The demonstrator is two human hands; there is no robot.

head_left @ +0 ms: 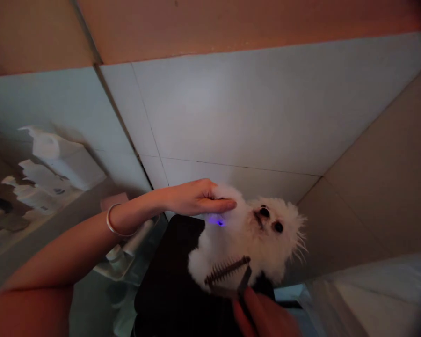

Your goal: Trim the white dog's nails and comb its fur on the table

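White fluffy dog [245,234]: 1 | bare human hands [196,199] [264,316]: 2 | metal-toothed grooming comb [226,271]: 1 | thin silver bangle [117,221]: 1 | small glowing blue light [219,222]: 1

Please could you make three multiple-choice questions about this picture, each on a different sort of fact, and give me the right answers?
1. Where is the silver bangle?
A. On the right wrist
B. On the left wrist
C. Around the dog's neck

2. What colour is the small light on the white dog's fur?
A. Green
B. Red
C. Blue

3. What is the right hand doing?
A. Holding a metal comb
B. Resting open on the dog's head
C. Hanging empty

1: B, it circles the arm just behind the left hand.
2: C, the spot glows blue against the white fur.
3: A, the comb's teeth show above the fingers, against the fur.
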